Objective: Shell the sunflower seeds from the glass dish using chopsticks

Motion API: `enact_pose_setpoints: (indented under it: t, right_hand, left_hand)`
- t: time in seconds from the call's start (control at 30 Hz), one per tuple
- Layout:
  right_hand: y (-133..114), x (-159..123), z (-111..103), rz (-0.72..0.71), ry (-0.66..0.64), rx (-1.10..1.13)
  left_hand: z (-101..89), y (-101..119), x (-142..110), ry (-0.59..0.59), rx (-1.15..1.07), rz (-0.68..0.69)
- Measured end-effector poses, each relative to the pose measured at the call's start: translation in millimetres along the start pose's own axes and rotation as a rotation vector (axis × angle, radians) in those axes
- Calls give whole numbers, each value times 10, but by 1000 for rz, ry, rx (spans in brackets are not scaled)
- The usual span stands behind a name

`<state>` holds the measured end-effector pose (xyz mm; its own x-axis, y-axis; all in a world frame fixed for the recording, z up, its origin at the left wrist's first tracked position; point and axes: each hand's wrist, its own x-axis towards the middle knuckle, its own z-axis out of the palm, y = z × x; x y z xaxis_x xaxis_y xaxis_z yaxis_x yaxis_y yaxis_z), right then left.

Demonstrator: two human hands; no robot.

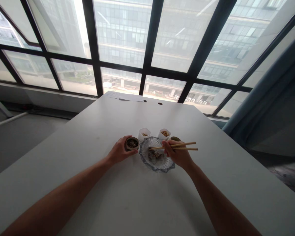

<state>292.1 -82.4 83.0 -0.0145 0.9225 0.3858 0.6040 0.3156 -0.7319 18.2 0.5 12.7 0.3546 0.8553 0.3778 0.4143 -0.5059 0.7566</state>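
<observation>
My left hand [121, 150] is wrapped round a small round cup [132, 144] with dark pieces inside, just left of a clear glass bowl [159, 169] with a scalloped rim. In my right hand [179, 154] is a pair of wooden chopsticks [184, 146], held over the bowl's right side. Their tips are above the bowl, near its left inner side; whether they pinch a piece is too small to tell. Small dark and pale pieces [156, 155] lie in the bowl. Behind my right hand a second round cup [175, 139] is partly hidden.
Two white angular cups stand behind the bowl: the left cup [144, 133] holds a few pieces, the right cup [164, 133] brownish ones. White paper [124, 96] lies at the far end of the white table [108, 121]. Windows rise beyond, and a blue curtain [258, 88] hangs at right.
</observation>
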Motion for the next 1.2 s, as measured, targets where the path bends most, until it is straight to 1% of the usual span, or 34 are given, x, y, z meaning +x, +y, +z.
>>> enact_pose_setpoints:
  t: [0.1, 0.17, 0.2, 0.27, 0.37, 0.4, 0.43, 0.47, 0.5, 0.53, 0.6, 0.73, 0.77, 0.8, 0.83, 0.9, 1.0, 1.03, 1.07, 1.13, 1.2]
  right_hand:
    - [-64, -59, -5, -160, -50, -95]
    - [-73, -84, 14, -184, -41, -84]
    - [-66, -86, 26, -157, -26, -49]
    - [-32, -67, 48, -29, 65, 81]
    - [23, -2, 51, 231, 309, 338]
    - [29, 15, 48, 294, 374, 402]
    - [25, 25, 47, 330, 418, 446]
    - [9, 23, 54, 335, 439, 468]
    - [-20, 11, 72, 311, 448, 472]
    - [-60, -11, 101, 262, 444, 460]
    - [-169, -72, 195, 109, 400, 400]
    - [-392, -153, 414, -299, 185, 161]
    - [-424, -155, 445, -367, 141, 109]
    - [-441, -151, 458, -401, 116, 73]
    - [-440, -144, 448, -402, 116, 57]
    - [-389, -127, 364, -337, 181, 70]
    - [-228, -113, 119, -214, 311, 110]
    - [-165, -112, 27, -182, 319, 114]
    - [-103, -113, -61, -155, 296, 111]
    - [3, -117, -201, -118, 189, 95]
    - [74, -122, -281, -96, 84, 80]
  left_hand:
    - [8, -11, 2, -2, -7, -7]
    - [11, -17, 3, -1, -9, -7]
    - [12, -18, 3, 0, -9, -6]
    - [11, -17, 5, 0, -10, -2]
    - [10, -12, 8, 4, -14, 2]
    - [11, -11, 8, 6, -16, 5]
    - [12, -10, 9, 8, -17, 8]
    - [13, -10, 10, 10, -18, 10]
    - [14, -10, 10, 10, -20, 10]
    - [15, -11, 10, 9, -21, 9]
    - [14, -9, 9, 5, -21, 6]
    - [5, 1, 5, 1, -16, 11]
    - [4, 4, 5, 2, -17, 11]
    - [3, 5, 5, 3, -17, 11]
    - [3, 6, 5, 2, -17, 10]
    - [8, 3, 7, 0, -13, 10]
    - [17, -3, 10, 3, -7, 13]
    - [19, -5, 10, 7, -7, 12]
    - [19, -7, 10, 9, -8, 11]
    - [15, -11, 9, 11, -8, 8]
    - [5, -14, 8, 11, -2, 8]
